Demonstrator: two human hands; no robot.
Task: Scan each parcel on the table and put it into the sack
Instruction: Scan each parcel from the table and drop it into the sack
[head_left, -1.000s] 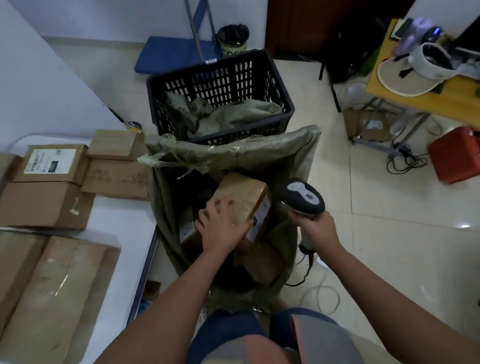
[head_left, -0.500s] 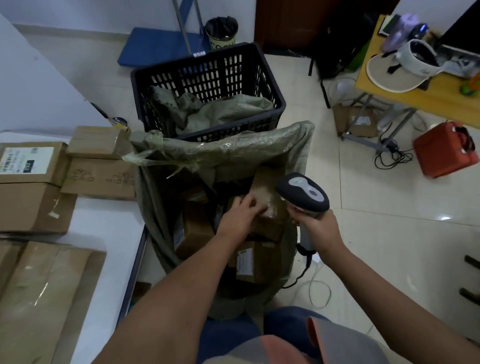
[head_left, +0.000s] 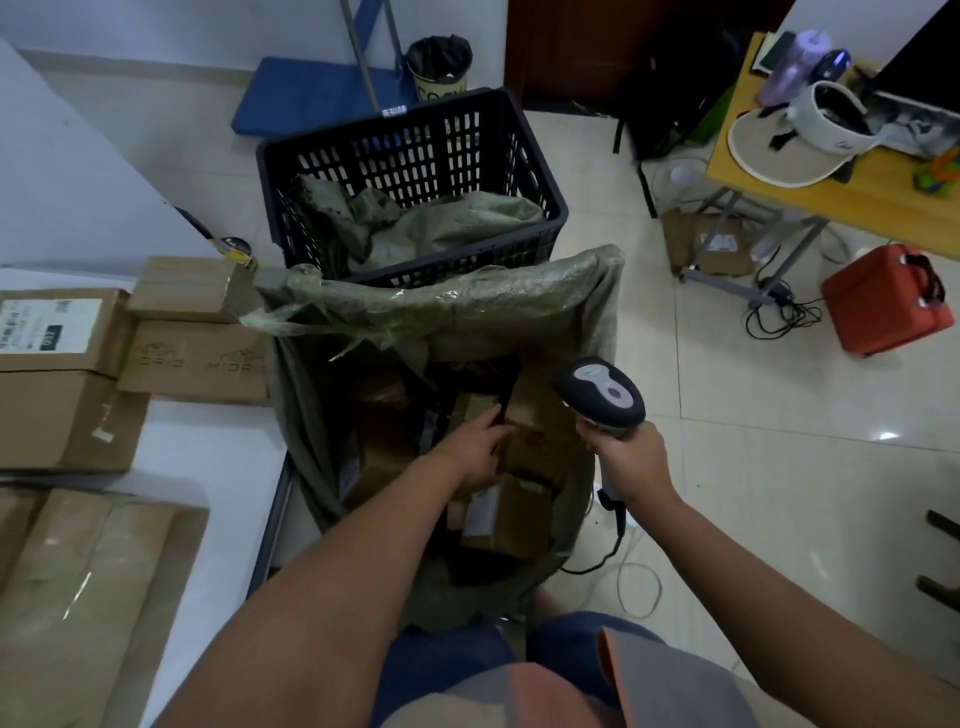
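A green woven sack (head_left: 441, 299) hangs open at the table's right edge with several cardboard parcels inside. My left hand (head_left: 475, 449) reaches into it and holds a brown cardboard parcel (head_left: 537, 441) by its left edge, thumb on top, low against the sack's right wall. My right hand (head_left: 623, 460) grips the handle of a dark grey barcode scanner (head_left: 597, 395) just outside the sack's right side, its head pointing left. On the white table (head_left: 208, 457) lie a labelled box (head_left: 52, 332), a plain box (head_left: 57, 421), two smaller boxes (head_left: 195, 288) and flat wrapped packages (head_left: 78, 597).
A black plastic crate (head_left: 415, 156) with folded sacks stands behind the sack. The scanner's cable (head_left: 613, 551) trails to the tiled floor. At the right are a yellow desk (head_left: 831, 192), a red case (head_left: 888, 301) and floor cables. A blue trolley (head_left: 311, 93) and a bin are at the back.
My left hand has carried the parcel from the sack's mouth down and to the right, deeper inside. The scanner hand has stayed almost still beside the sack.
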